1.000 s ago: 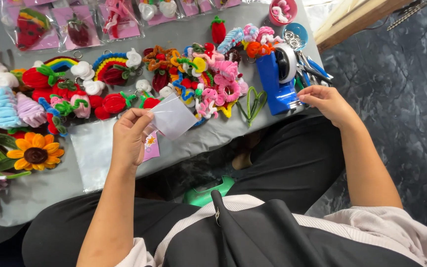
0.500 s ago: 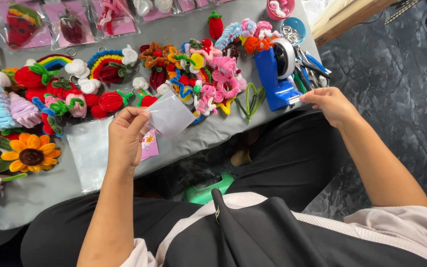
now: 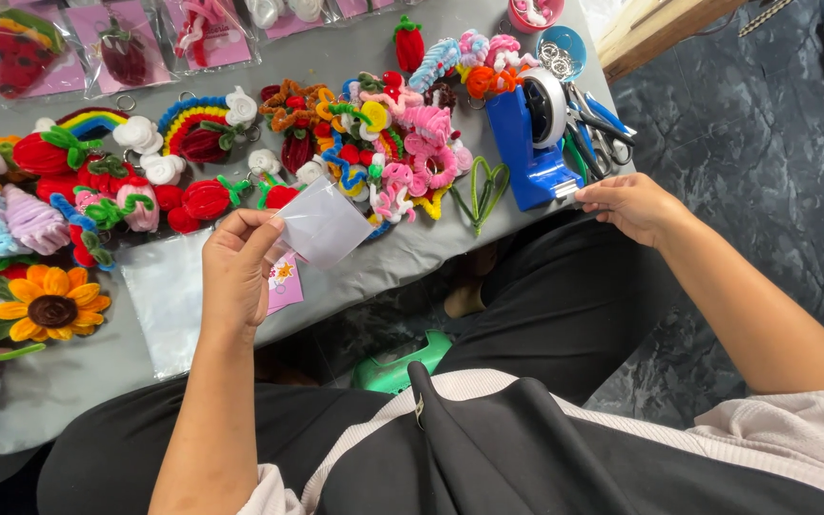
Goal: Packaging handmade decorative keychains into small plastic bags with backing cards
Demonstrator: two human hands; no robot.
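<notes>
My left hand (image 3: 237, 274) holds up a small clear plastic bag (image 3: 321, 224) over the table's front edge, pinching its left corner. My right hand (image 3: 629, 203) is at the cutter end of a blue tape dispenser (image 3: 532, 138), fingers pinched on what looks like the tape's end. A pink card (image 3: 284, 281) lies on the table just below the bag. A green wire heart (image 3: 484, 191) lies left of the dispenser.
The grey table (image 3: 78, 381) is crowded with colourful pipe-cleaner figures (image 3: 374, 143), a sunflower (image 3: 51, 307), rainbows, packed pink cards along the far edge, scissors (image 3: 595, 129), and a pile of clear bags (image 3: 166, 296). Dark floor lies to the right.
My right hand has moved in to the dispenser's cutter end. My left hand still holds the clear bag in nearly the same place.
</notes>
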